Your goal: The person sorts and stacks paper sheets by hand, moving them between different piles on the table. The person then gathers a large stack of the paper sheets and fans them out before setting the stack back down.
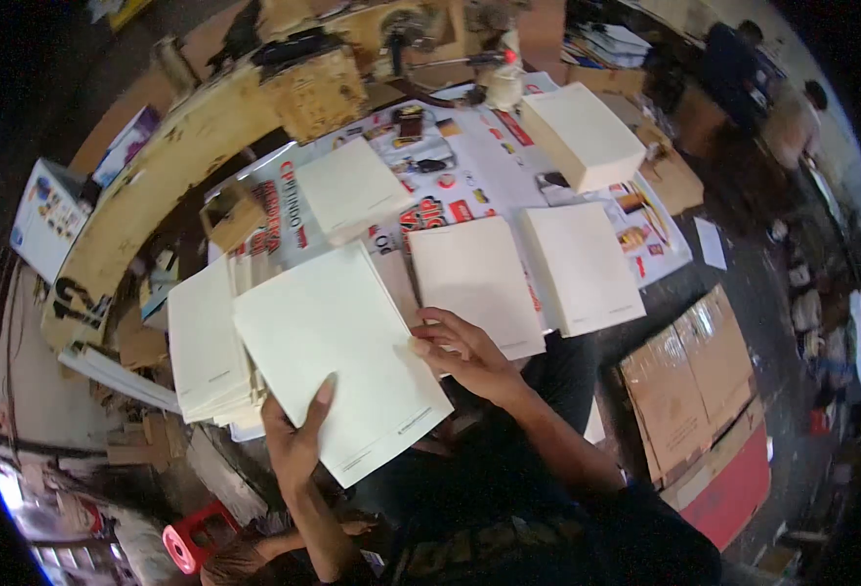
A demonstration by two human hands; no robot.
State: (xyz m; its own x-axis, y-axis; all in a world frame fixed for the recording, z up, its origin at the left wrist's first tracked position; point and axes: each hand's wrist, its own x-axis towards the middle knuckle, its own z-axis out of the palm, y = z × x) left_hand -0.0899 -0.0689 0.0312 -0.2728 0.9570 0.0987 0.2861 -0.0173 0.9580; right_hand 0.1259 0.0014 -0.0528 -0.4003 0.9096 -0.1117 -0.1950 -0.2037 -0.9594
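Observation:
My left hand (298, 435) grips a thin stack of white printed sheets (337, 361) by its lower left edge, the thumb lying on top. The stack is tilted in front of me, with small lines of print along its bottom. At its right edge is my right hand (464, 356), fingers apart and fingertips at the paper's side. Just left of the held sheets stands an uneven pile of similar sheets (210, 342). Behind my right hand lies another paper stack (477, 283), and a taller paper stack (587, 269) stands to its right.
A printed banner (469, 137) covers the table. Farther back are a paper stack (352, 186) and a thick paper block (587, 132). Flattened cardboard (689, 381) leans at the right. A red stool (191, 542) is at lower left. Other people (733, 59) are at the far right.

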